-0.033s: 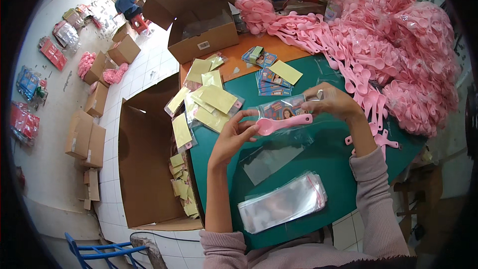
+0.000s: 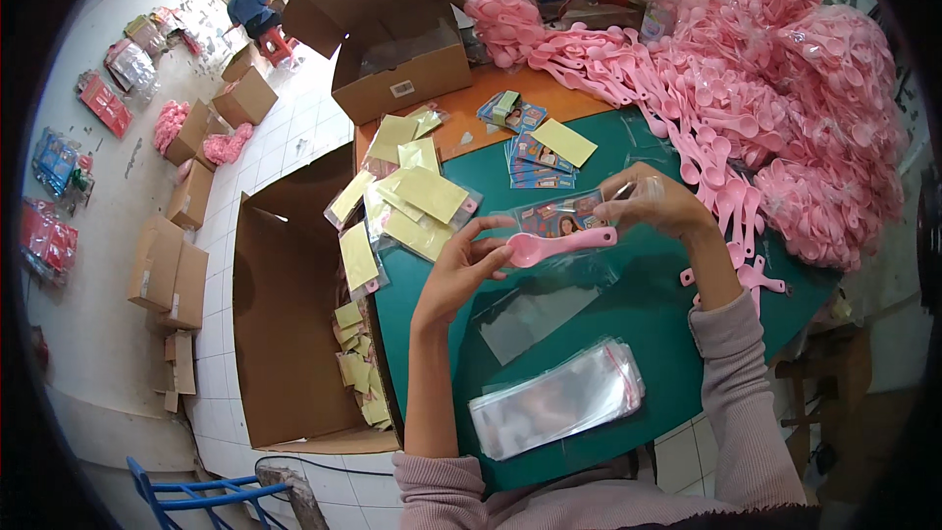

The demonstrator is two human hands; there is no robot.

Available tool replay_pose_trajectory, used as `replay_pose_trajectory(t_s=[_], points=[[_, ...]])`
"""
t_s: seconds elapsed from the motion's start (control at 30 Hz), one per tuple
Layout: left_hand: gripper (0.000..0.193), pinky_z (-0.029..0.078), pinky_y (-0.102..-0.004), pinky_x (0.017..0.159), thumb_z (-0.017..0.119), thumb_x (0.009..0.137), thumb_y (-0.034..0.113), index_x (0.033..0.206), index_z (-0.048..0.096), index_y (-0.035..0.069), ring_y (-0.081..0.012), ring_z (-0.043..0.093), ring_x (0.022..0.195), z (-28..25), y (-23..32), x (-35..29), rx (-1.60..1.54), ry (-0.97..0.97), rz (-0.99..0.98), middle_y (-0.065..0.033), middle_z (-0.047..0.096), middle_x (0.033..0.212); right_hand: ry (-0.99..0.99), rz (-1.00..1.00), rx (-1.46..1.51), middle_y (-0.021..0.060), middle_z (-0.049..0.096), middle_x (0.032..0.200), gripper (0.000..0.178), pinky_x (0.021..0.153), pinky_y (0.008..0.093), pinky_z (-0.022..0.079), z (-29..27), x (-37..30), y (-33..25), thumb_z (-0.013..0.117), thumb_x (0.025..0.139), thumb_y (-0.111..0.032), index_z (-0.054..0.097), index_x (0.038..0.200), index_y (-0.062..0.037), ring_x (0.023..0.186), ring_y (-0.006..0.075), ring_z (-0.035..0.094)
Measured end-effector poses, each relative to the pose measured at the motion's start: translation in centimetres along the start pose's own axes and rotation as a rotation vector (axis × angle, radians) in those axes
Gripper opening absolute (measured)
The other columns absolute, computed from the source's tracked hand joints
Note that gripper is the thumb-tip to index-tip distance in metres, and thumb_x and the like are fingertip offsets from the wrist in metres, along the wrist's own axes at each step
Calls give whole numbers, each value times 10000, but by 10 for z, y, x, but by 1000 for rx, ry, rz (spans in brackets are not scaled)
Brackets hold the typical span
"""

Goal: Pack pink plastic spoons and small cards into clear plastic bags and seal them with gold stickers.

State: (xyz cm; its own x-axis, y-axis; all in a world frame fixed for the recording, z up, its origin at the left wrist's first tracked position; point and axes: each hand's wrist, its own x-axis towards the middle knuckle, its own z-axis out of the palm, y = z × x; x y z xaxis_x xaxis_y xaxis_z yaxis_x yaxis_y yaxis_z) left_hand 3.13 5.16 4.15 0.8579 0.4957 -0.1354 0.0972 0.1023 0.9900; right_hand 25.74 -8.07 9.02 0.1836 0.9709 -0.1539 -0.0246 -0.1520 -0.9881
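Note:
Over the green tabletop, my left hand (image 2: 461, 272) pinches the left end of a clear plastic packet, by the bowl of a pink spoon (image 2: 562, 244). A printed blue picture card (image 2: 559, 219) lies just behind the spoon, seemingly inside the same clear plastic. My right hand (image 2: 648, 198) grips the packet's other end, close to the spoon's handle tip, its fingers closed on the film. Below my hands a single clear bag (image 2: 540, 317) lies flat, and nearer to me is a stack of clear plastic bags (image 2: 556, 400).
Filled packets with yellow backs (image 2: 422, 194) pile up at the table's left edge, beside a large open carton (image 2: 285, 324). Picture cards (image 2: 538, 165) lie farther back. Pink spoons (image 2: 706, 108), loose and bagged, heap at the right. A person (image 2: 252, 6) sits far off.
My right hand's fingers have shifted slightly on the film, and a bit of clear plastic shows beside them. The spoon and my left hand stay nearly in place.

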Motion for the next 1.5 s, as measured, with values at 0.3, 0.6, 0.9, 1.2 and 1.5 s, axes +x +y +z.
replay_pose_trajectory(t_s=[0.3, 0.6, 0.9, 1.2, 1.5], points=[[314, 487, -268, 758, 570, 853, 187, 1098, 474, 16, -125, 572, 889, 18, -17, 12, -131, 27, 43, -65, 594, 986, 63, -187, -242, 21, 582, 708, 149, 507, 203, 421, -8, 11, 15, 667, 748, -105, 606, 820, 11, 620, 64, 524], [306, 502, -316, 859, 507, 885, 168, 1094, 461, -51, -159, 576, 932, 18, -12, 12, -419, 167, 26, -115, 557, 1034, -115, 21, -16, 107, 605, 931, 451, 647, 266, 531, -6, -4, -6, 656, 781, -170, 510, 1143, 57, 762, 156, 604], [483, 502, -298, 741, 462, 909, 305, 1264, 256, 52, -240, 576, 941, 39, -15, 13, -157, 350, 21, -194, 555, 1014, 178, -407, -583, 135, 627, 983, 380, 727, 302, 492, 16, 9, 15, 652, 717, -118, 596, 1090, -70, 818, 216, 628], [571, 519, -443, 769, 307, 930, 117, 1372, -52, 163, -336, 598, 937, 25, -8, -3, -267, -30, -325, -250, 542, 1069, -170, -395, -898, 132, 522, 916, 244, 736, 370, 444, 43, 9, 41, 657, 709, -150, 575, 918, -54, 870, 298, 539], [655, 508, -456, 782, 289, 913, 100, 1371, -170, 193, -354, 598, 924, 7, -5, -11, -126, -171, -377, -236, 561, 1038, -246, -389, -769, 122, 508, 883, 197, 708, 371, 444, 70, 9, 49, 654, 700, -148, 545, 830, -50, 839, 299, 536]])
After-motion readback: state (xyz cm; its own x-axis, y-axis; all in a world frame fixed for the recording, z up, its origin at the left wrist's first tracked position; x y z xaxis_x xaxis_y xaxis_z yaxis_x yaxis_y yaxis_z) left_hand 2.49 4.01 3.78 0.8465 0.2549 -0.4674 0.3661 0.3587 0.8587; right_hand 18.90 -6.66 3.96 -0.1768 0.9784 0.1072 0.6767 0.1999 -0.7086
